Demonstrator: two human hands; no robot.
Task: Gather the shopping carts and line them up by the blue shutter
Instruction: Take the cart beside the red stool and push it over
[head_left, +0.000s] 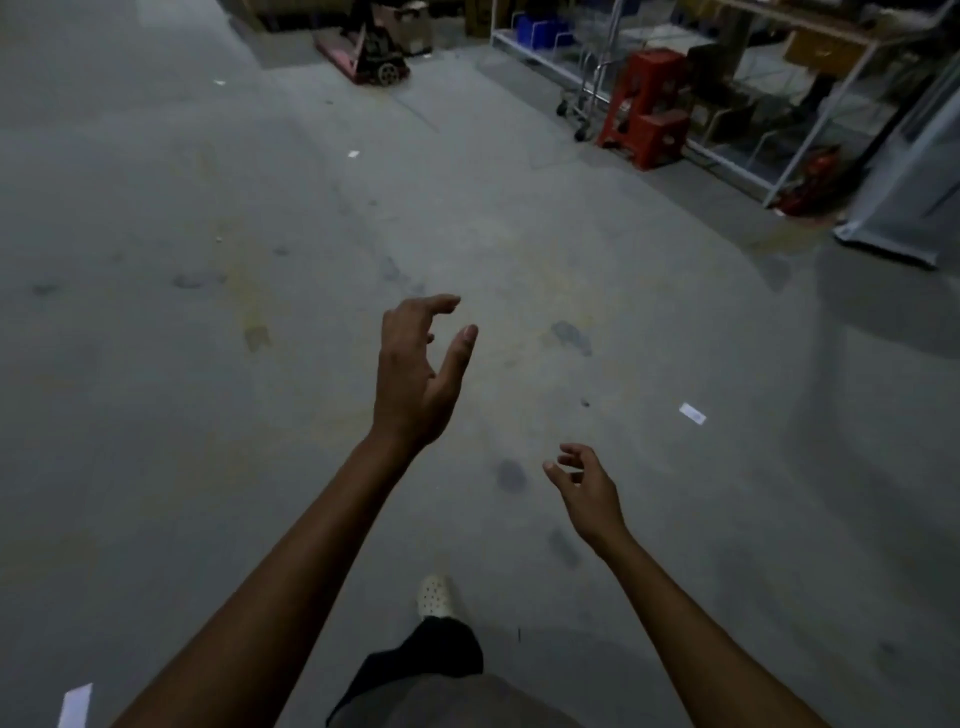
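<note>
Left hand (415, 374): raised, fingers relaxed, empty.
Right hand (587, 493): lower, fingers loosely curled, empty.
Cart (586, 104): 1 o'clock, beside red stools (647, 109).

two hands (left hand (415, 374), right hand (589, 493)), one shopping cart (589, 88), two red stools (652, 78), one pallet jack (374, 47).

No legible text, label, brand or number anywhere. White slip (692, 414) on floor, near right: faint bluish print, too blurred to read. Cardboard box (413, 26) far centre: dark smudges, unreadable. Yellow box (826, 49) on far right shelf: dark mark, can't resolve. Frame dim, soft throughout.
</note>
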